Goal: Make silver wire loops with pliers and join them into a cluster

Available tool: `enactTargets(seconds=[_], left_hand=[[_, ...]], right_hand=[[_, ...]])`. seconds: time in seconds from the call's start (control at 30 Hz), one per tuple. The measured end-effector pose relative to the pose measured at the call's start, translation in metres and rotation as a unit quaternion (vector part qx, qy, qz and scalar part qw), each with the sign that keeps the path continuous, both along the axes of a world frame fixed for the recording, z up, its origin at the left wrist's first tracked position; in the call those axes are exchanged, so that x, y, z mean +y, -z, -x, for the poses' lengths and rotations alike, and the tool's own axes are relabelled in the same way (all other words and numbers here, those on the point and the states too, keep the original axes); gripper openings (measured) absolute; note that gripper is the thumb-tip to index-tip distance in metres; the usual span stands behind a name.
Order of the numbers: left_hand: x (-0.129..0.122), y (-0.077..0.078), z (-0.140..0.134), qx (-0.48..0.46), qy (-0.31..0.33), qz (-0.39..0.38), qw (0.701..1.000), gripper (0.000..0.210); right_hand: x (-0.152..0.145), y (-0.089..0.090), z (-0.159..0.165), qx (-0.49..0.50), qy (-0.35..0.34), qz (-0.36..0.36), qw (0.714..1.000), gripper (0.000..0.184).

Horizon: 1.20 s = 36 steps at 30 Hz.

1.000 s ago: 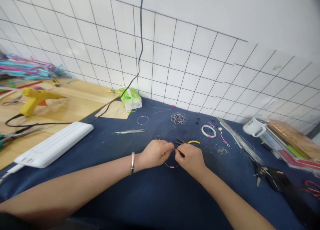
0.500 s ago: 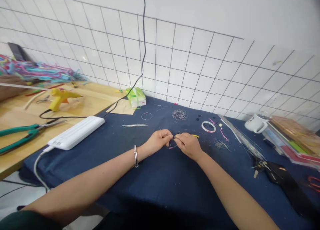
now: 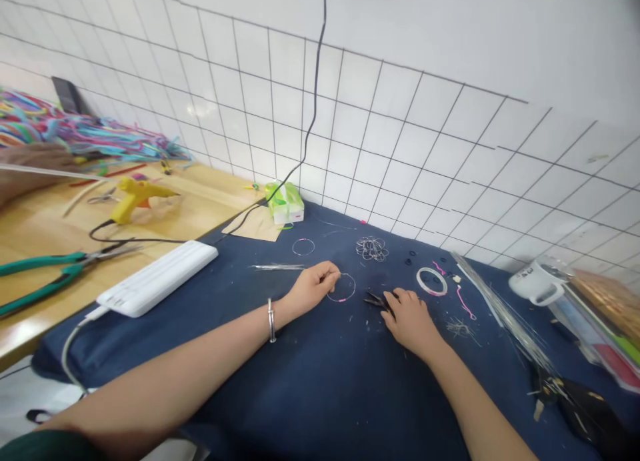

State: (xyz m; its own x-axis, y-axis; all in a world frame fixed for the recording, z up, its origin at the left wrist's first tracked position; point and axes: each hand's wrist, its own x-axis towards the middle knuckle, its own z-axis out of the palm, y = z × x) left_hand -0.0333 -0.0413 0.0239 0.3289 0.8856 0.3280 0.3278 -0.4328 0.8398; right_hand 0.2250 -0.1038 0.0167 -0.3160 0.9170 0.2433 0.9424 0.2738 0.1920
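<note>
Wire ring [image 3: 355, 289] is found at the left hand's fingertips, over the dark blue cloth [image 3: 320, 381]; whether its near side touches the cloth cannot be confirmed. Left hand [image 3: 311, 287]: closed, thumb and fingers pinching the ring at its upper left. Right hand [image 3: 411, 321]: apart from the ring, fingers bent over dark-tipped pliers [image 3: 377, 301]; whether it grips them or merely rests there is not determinable.

Progress, as assessed: the wire is already rounded into a loop, and a pink section [image 3: 343, 300] sits on its near side. Closure of the ends is unverified, the pinched spot being hidden. A similar second ring [image 3: 303, 255] lies beyond the left hand, apparently formed; straight wires [image 3: 277, 267] lie nearer, unbent.

Clearances: a strip of cloth separates ring and pliers. Widest room is between the forearms. Tangled wire [image 3: 373, 249] limits movement beyond, a white roll [image 3: 420, 279] to the right. At left, the cloth meets a wooden table [image 3: 185, 207]; the gridded wall [image 3: 280, 114] bounds the far side.
</note>
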Motion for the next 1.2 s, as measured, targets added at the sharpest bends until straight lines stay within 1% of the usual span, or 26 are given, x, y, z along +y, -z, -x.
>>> enactTargets(seconds=[0.03, 0.1, 0.23, 0.27, 0.5, 0.87, 1.07, 1.2], left_hand=[[0.001, 0.0, 0.0, 0.003, 0.003, -0.004, 1.0, 0.02], [0.002, -0.001, 0.001, 0.017, 0.009, -0.017, 1.0, 0.019], [0.004, 0.0, 0.005, 0.105, -0.005, -0.095, 0.99, 0.017], [0.004, 0.001, 0.006, 0.116, -0.008, -0.104, 0.988, 0.017], [-0.001, -0.003, 0.0, 0.152, -0.004, -0.144, 0.978, 0.018], [-0.005, -0.007, 0.001, 0.228, -0.005, -0.201, 0.953, 0.022], [0.002, -0.013, 0.009, 0.262, -0.03, -0.223, 0.939, 0.024], [0.008, -0.011, 0.011, 0.279, -0.04, -0.222, 0.933, 0.026]], right_hand=[[0.0, -0.001, -0.002, -0.001, -0.016, 0.012, 1.0, 0.038], [0.0, -0.002, -0.005, -0.009, -0.027, 0.022, 0.999, 0.037], [0.004, 0.003, -0.002, -0.024, -0.005, 0.001, 1.0, 0.035], [0.005, 0.005, -0.001, -0.022, -0.002, -0.004, 1.0, 0.034], [0.014, 0.015, -0.006, 0.026, -0.004, -0.025, 0.999, 0.032], [0.017, 0.014, -0.007, 0.029, -0.006, -0.043, 0.999, 0.032], [0.03, 0.013, -0.008, 0.033, -0.014, -0.05, 0.998, 0.031], [0.036, 0.017, -0.012, 0.041, -0.018, -0.047, 0.998, 0.031]])
